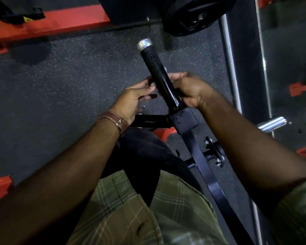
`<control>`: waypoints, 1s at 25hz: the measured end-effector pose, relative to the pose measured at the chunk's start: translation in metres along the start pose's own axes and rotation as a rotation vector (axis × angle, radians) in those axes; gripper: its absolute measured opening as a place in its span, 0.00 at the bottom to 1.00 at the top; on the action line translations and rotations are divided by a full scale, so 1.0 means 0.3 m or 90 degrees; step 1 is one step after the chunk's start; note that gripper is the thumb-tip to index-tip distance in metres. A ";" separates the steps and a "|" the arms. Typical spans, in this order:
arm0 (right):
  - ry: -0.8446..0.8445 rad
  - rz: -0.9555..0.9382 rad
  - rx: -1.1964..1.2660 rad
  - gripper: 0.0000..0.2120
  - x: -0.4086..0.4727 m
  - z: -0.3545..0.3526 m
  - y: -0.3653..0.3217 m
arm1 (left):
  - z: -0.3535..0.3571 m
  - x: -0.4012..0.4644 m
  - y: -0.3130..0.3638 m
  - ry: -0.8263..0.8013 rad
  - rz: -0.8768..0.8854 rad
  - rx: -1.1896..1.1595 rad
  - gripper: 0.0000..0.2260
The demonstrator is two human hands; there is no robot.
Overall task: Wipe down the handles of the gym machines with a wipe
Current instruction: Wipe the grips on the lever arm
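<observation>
A black machine handle (160,75) with a silver end cap (144,43) slants up the middle of the head view from a black square bracket (184,119). My left hand (137,98), with a brown leather strap on its wrist, sits at the handle's left side, palm up, its fingertips touching the bar. My right hand (190,91) is on the handle's right side with its back to the camera, its fingers curled under and around the bar's lower part. No wipe shows in either hand; the fingertips are slightly blurred.
Speckled dark rubber floor (78,82) lies all around. A red frame beam (51,25) runs along the top left. A black weight plate (198,15) hangs at top centre, with chrome rods (230,64) to the right. The black machine arm (207,174) runs down past my plaid shirt.
</observation>
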State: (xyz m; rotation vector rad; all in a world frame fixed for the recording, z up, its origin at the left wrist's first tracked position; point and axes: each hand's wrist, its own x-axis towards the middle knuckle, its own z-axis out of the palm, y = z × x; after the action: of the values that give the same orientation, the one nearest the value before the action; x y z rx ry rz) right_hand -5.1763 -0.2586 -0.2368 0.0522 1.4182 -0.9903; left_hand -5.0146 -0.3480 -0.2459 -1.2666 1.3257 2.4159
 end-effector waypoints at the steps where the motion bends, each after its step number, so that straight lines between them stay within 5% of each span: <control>1: 0.016 -0.007 -0.010 0.11 -0.033 -0.015 0.020 | 0.002 0.000 -0.002 -0.003 0.009 -0.025 0.14; 8: 0.161 -0.233 0.018 0.06 -0.027 0.063 -0.019 | 0.015 0.011 0.002 0.023 0.001 -0.025 0.26; 16: 0.252 -0.670 -0.735 0.06 -0.091 0.081 -0.050 | 0.004 0.045 -0.052 -0.063 0.040 0.014 0.35; 18: 0.297 -0.631 -0.868 0.09 -0.042 0.165 -0.101 | -0.007 0.044 -0.060 -0.064 0.042 0.019 0.35; 20: 0.333 -0.469 -0.980 0.11 -0.071 0.177 -0.080 | -0.007 0.028 -0.053 -0.056 0.061 0.010 0.33; 22: 0.268 -0.378 -1.139 0.09 -0.171 0.165 -0.007 | 0.000 0.011 -0.042 -0.066 0.076 -0.002 0.35; 25: 0.195 -0.407 -1.120 0.07 -0.199 0.174 -0.026 | -0.005 0.022 -0.052 -0.057 0.081 -0.003 0.35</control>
State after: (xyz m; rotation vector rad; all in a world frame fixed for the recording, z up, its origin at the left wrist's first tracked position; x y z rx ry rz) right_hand -5.1304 -0.2612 -0.1718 -1.6509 2.1971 0.1173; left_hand -5.0110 -0.3415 -0.2611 -1.0931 1.4176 2.5280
